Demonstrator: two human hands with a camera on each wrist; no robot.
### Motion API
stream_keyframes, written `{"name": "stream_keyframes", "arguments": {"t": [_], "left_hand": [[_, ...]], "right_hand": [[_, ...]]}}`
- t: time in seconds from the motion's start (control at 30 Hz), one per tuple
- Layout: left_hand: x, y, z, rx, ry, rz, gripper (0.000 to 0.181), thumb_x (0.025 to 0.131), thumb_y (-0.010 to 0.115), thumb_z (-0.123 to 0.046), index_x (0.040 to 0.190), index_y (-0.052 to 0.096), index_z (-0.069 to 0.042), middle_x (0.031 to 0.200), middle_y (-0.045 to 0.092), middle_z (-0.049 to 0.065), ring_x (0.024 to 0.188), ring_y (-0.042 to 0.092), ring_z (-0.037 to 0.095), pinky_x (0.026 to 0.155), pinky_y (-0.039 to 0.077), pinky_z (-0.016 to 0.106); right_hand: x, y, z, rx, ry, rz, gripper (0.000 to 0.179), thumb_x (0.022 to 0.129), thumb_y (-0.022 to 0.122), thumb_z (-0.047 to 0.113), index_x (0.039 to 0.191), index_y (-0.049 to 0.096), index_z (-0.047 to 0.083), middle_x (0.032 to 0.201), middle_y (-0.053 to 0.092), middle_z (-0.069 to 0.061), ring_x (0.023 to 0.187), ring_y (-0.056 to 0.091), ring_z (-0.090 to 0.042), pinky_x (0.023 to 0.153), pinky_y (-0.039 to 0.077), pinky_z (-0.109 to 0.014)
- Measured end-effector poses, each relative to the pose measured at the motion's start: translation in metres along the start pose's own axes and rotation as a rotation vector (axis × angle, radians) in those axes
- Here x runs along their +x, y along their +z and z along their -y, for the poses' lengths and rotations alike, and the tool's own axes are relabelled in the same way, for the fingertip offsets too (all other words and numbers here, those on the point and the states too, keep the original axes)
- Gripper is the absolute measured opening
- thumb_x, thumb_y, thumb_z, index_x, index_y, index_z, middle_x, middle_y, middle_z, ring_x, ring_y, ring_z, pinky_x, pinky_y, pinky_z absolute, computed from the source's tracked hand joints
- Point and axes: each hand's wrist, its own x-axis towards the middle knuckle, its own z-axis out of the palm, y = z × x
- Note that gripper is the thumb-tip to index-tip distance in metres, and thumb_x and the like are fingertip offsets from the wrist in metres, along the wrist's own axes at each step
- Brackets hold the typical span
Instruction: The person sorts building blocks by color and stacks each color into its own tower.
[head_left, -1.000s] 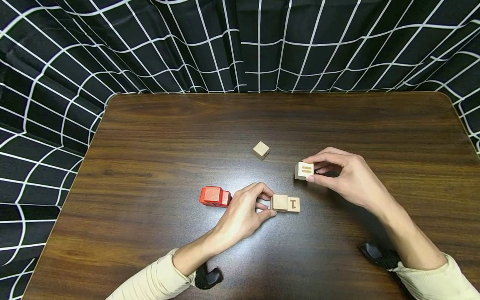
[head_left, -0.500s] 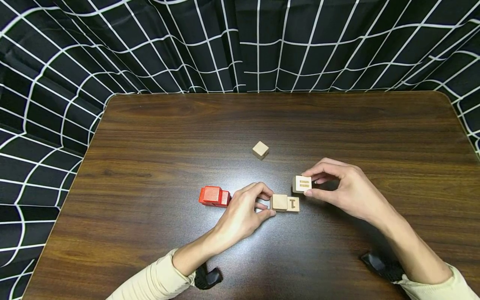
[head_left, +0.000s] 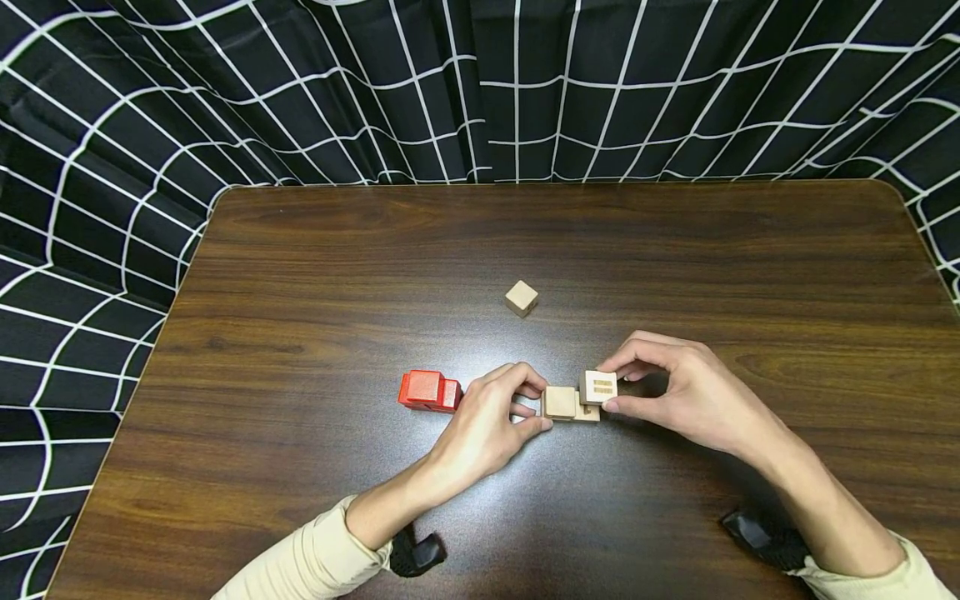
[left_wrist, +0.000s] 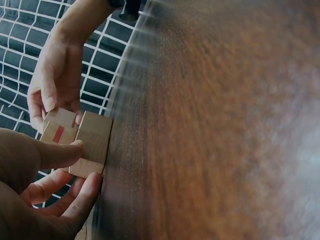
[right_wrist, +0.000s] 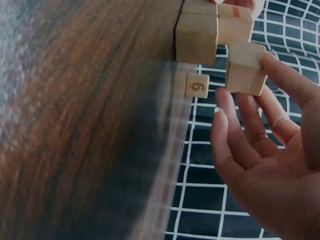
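Observation:
In the head view, my left hand (head_left: 491,421) steadies a small stack of pale wooden cubes at its left end, thumb and fingers on opposite sides. The stack's raised wooden block (head_left: 559,402) bears a red mark on one side in the left wrist view. Beside it a lower wooden block (head_left: 588,414) sticks out to the right, its printed top partly covered. My right hand (head_left: 678,383) pinches a wooden block with an equals sign (head_left: 599,388) between thumb and fingers. That block overlaps the lower one from above in the head view; the right wrist view shows a gap beneath it.
Just left of my left hand sit red blocks (head_left: 426,390) in a group. Farther back lies a loose wooden cube (head_left: 521,298), whose side reads 6 or 9 in the right wrist view. A black gridded cloth (head_left: 480,92) hangs behind the brown table (head_left: 300,250).
My right hand has brought the equals-sign block toward me and slightly left, from behind the stack to over its right end. My left hand stays on the stack.

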Motion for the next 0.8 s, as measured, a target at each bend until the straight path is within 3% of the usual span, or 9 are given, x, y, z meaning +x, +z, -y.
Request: {"name": "stream_keyframes", "arguments": {"t": [0.27, 0.5, 0.8], "left_hand": [[0.0, 0.0005, 0.0008, 0.0, 0.012, -0.003, 0.032, 0.078, 0.084, -0.005, 0.102, 0.064, -0.011, 0.101, 0.067, 0.0, 0.081, 0.07, 0.008, 0.072, 0.057, 0.014], [-0.0003, 0.0007, 0.0011, -0.011, 0.011, 0.0, 0.032, 0.078, 0.084, -0.004, 0.102, 0.064, -0.011, 0.101, 0.067, 0.0, 0.081, 0.07, 0.008, 0.072, 0.056, 0.013], [-0.0002, -0.0002, 0.0016, -0.008, 0.015, 0.009, 0.032, 0.078, 0.084, -0.005, 0.102, 0.064, -0.012, 0.102, 0.066, -0.001, 0.083, 0.069, 0.007, 0.072, 0.056, 0.012]], "right_hand": [[-0.0013, 0.0039, 0.0012, 0.018, -0.005, 0.03, 0.039, 0.072, 0.09, 0.012, 0.1, 0.07, 0.031, 0.095, 0.065, 0.02, 0.083, 0.064, -0.01, 0.071, 0.053, -0.021], [-0.0017, 0.0068, 0.0014, 0.104, -0.016, 0.06, 0.04, 0.072, 0.089, 0.005, 0.099, 0.07, 0.026, 0.098, 0.067, 0.015, 0.083, 0.068, -0.007, 0.072, 0.06, -0.026], [-0.0018, 0.01, 0.0037, 0.08, -0.033, 0.06, 0.039, 0.071, 0.089, 0.007, 0.099, 0.069, 0.027, 0.096, 0.066, 0.016, 0.083, 0.068, -0.008, 0.072, 0.06, -0.025]]}}
